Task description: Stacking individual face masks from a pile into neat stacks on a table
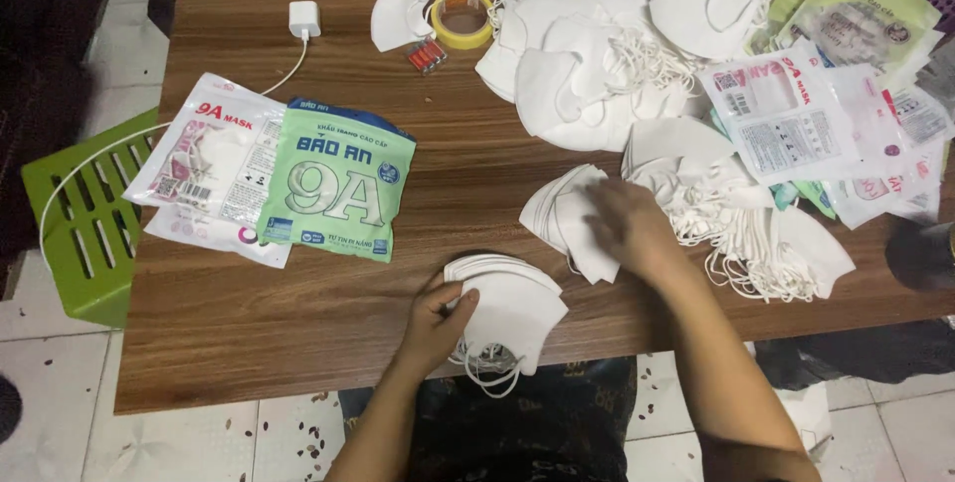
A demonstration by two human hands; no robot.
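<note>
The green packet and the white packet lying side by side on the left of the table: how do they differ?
The green packet has an opaque green front with a dark blue top edge; the white packet is mostly white with red and pink print, and something white seems to show through it. The green packet lies on top, overlapping the white packet's right edge. Both are flat, lie on the wooden table, and neither hand touches them.
</note>
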